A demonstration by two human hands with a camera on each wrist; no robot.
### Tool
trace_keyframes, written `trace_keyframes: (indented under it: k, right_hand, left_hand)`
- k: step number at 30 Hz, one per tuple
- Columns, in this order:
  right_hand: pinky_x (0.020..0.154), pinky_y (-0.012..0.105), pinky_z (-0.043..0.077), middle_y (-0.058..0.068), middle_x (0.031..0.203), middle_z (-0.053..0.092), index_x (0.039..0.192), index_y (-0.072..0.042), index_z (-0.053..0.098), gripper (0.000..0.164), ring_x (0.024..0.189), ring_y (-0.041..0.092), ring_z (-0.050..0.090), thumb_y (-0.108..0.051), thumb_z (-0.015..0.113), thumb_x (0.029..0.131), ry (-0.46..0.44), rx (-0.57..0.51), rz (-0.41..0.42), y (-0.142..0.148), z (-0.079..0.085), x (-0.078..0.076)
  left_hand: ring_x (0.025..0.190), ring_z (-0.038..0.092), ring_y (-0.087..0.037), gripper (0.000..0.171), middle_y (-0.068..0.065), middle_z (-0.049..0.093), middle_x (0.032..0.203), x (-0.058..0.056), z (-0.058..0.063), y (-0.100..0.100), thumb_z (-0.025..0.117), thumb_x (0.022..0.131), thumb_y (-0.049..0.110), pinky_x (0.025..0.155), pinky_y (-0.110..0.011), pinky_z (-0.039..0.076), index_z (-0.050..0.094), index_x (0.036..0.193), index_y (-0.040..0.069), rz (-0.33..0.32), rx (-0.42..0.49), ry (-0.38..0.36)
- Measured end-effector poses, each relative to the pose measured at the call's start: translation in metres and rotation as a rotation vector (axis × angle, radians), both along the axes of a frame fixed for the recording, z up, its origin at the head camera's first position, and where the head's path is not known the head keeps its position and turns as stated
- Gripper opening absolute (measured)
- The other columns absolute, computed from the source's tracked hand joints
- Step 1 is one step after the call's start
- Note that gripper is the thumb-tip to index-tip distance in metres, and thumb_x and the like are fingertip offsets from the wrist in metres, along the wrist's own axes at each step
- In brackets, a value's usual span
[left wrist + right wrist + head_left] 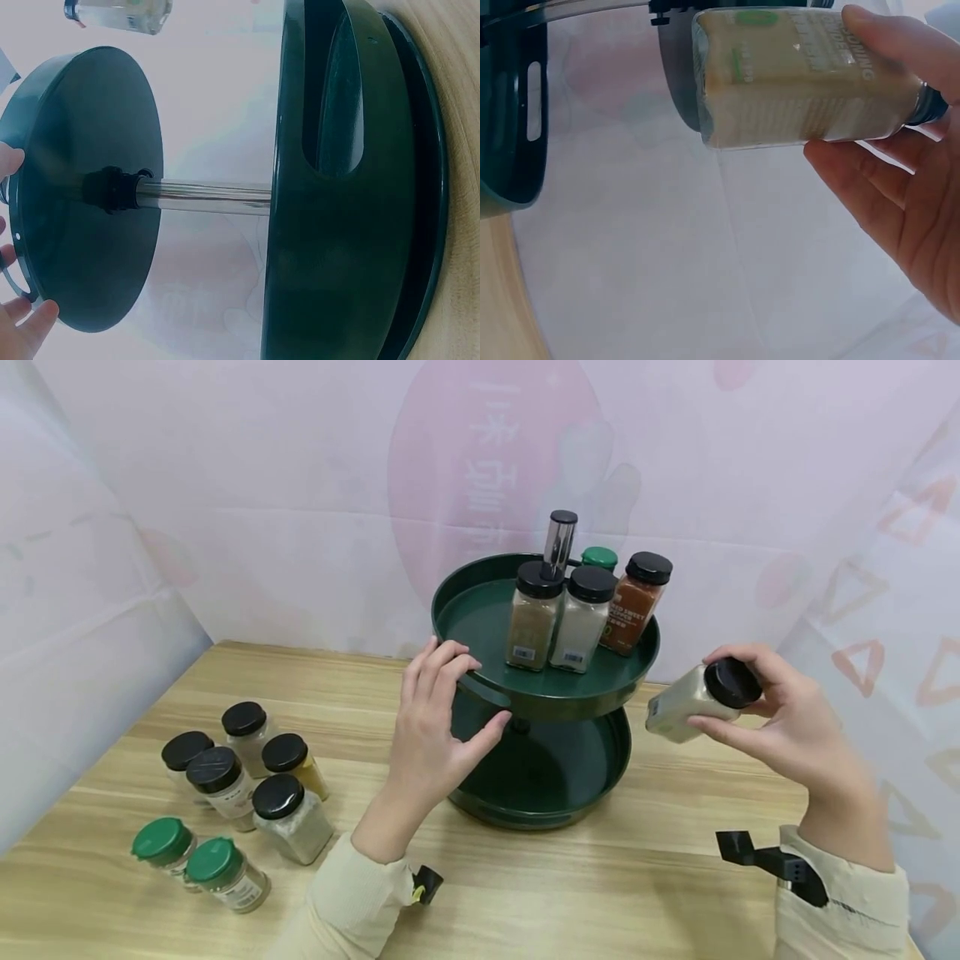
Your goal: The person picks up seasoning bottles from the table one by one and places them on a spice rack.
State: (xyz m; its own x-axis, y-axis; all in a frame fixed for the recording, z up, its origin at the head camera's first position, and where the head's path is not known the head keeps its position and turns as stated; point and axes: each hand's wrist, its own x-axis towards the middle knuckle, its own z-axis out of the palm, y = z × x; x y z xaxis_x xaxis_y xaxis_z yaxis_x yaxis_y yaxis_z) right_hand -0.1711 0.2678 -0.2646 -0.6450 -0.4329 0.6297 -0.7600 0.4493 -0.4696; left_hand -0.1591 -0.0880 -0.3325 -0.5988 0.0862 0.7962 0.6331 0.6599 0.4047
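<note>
My right hand (787, 718) pinches a square seasoning jar (682, 706) with a black lid and pale beige powder. The jar tilts in the air, right of a dark green two-tier rack (540, 818). In the right wrist view, thumb and fingers hold the jar (780, 82) near its lid end. My left hand (435, 727) grips the left front rim of the upper tray, fingers over the edge and thumb lower on the outer wall. On that tray stand a brown-powder jar (531, 627), a white-powder jar (577, 631), a red pepper jar (633, 610) and a partly hidden green-capped jar (599, 557).
At the left of the wooden table (585, 893) stand several black-lidded jars (296, 822) and two green-lidded jars (236, 881). A metal post (559, 539) with a black cap rises from the rack. White printed cloth (285, 485) hangs behind and at the sides.
</note>
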Motion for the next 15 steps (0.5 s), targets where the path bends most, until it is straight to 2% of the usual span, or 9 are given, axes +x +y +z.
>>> trace_keyframes:
  k: [4, 7, 11, 15]
  right_hand:
    - [0.073, 0.01, 0.055, -0.002, 0.112, 0.064, 0.118, 0.017, 0.053, 0.068, 0.087, 0.001, 0.066, 0.035, 0.073, 0.055, -0.046, -0.105, 0.062, -0.002, 0.01, 0.0]
    - [0.074, 0.01, 0.055, 0.0, 0.111, 0.065, 0.116, 0.019, 0.053, 0.066, 0.086, 0.002, 0.066, 0.035, 0.073, 0.055, -0.044, -0.139, 0.085, -0.004, 0.017, -0.002]
    - [0.074, 0.009, 0.055, 0.002, 0.11, 0.066, 0.116, 0.019, 0.055, 0.064, 0.084, 0.003, 0.066, 0.029, 0.078, 0.057, -0.018, -0.146, 0.087, -0.006, 0.026, -0.005]
    - [0.073, 0.009, 0.054, 0.004, 0.109, 0.067, 0.116, 0.021, 0.054, 0.061, 0.083, 0.005, 0.067, 0.021, 0.082, 0.062, -0.029, -0.193, 0.135, -0.007, 0.031, -0.007]
  left_hand:
    - [0.143, 0.034, -0.035, 0.054, -0.014, 0.05, 0.14, -0.001, 0.0, 0.0, 0.078, 0.083, 0.028, 0.121, -0.05, 0.03, 0.052, 0.126, 0.008, -0.003, 0.002, 0.006]
    - [0.143, 0.034, -0.036, 0.055, -0.014, 0.05, 0.14, -0.001, 0.0, -0.001, 0.078, 0.083, 0.028, 0.121, -0.05, 0.03, 0.053, 0.126, 0.007, -0.004, 0.004, 0.008]
    - [0.142, 0.034, -0.036, 0.055, -0.014, 0.05, 0.14, -0.001, 0.0, -0.001, 0.078, 0.083, 0.029, 0.121, -0.05, 0.03, 0.053, 0.126, 0.007, -0.005, 0.0, 0.009]
    - [0.142, 0.034, -0.035, 0.055, -0.013, 0.049, 0.14, -0.001, -0.001, 0.0, 0.078, 0.083, 0.03, 0.121, -0.049, 0.03, 0.053, 0.126, 0.008, -0.007, -0.002, 0.008]
